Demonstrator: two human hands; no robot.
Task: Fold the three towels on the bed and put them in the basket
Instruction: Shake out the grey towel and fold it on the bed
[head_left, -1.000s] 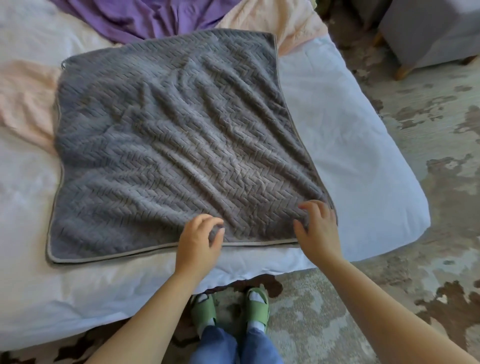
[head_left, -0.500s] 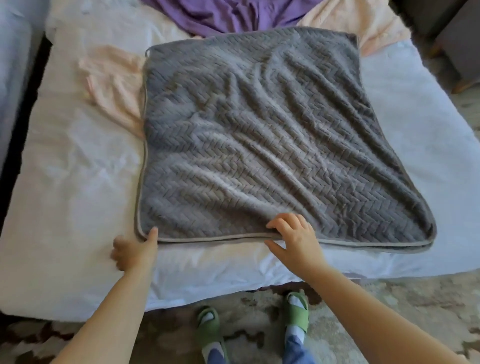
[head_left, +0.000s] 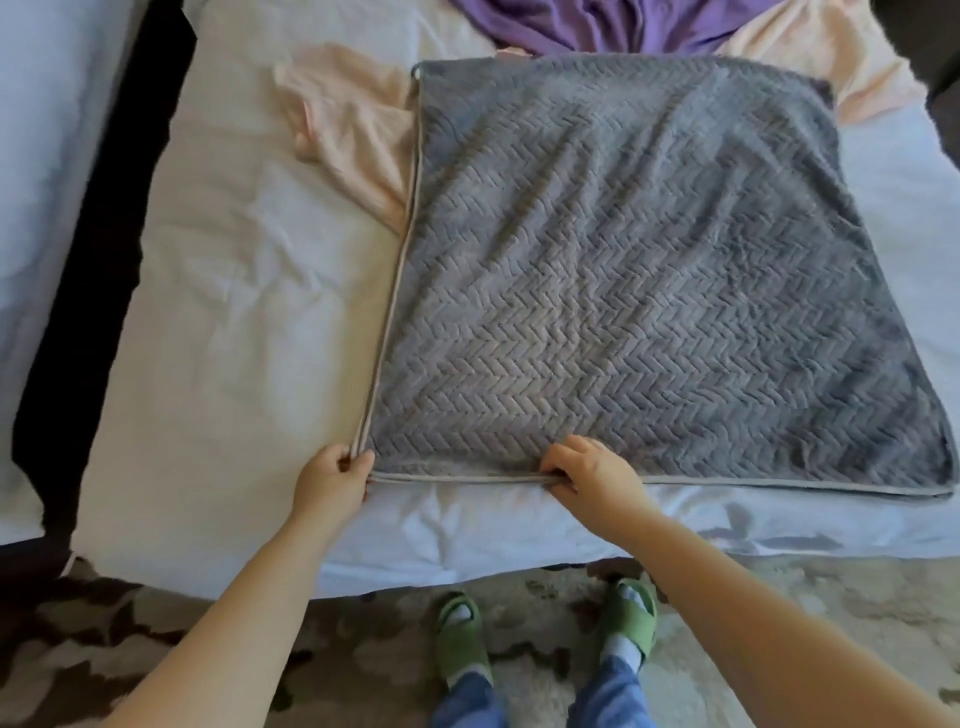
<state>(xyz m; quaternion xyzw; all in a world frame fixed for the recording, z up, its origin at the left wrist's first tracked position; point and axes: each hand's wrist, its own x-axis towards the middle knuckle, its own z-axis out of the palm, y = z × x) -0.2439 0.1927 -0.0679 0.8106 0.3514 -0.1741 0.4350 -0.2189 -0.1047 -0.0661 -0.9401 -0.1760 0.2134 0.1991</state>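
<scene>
Patterned rug (head_left: 156, 649) and green slippers (head_left: 460, 639) come nearest, just short of the grey towel (head_left: 649, 286), which lies flat on a white-sheeted bed (head_left: 234, 338). At the towel's near-left corner, the left hand (head_left: 330, 480) pinches the hem between thumb and curled fingers. Midway along its near edge, the right hand (head_left: 592, 475) curls round the hem, probably to lift that side for a fold. Past the towel's far edge lie a peach towel (head_left: 353, 130), partly beneath it, and a purple towel (head_left: 587, 21). No basket shows.

Forearms (head_left: 249, 613) bare. Just off the near edge of the white-sheeted bed (head_left: 249, 332) — green open-toed foam slide sandals (head_left: 460, 642) over pale blue-white socks (head_left: 621, 648), with blue denim trouser legs (head_left: 613, 696) above them.
</scene>
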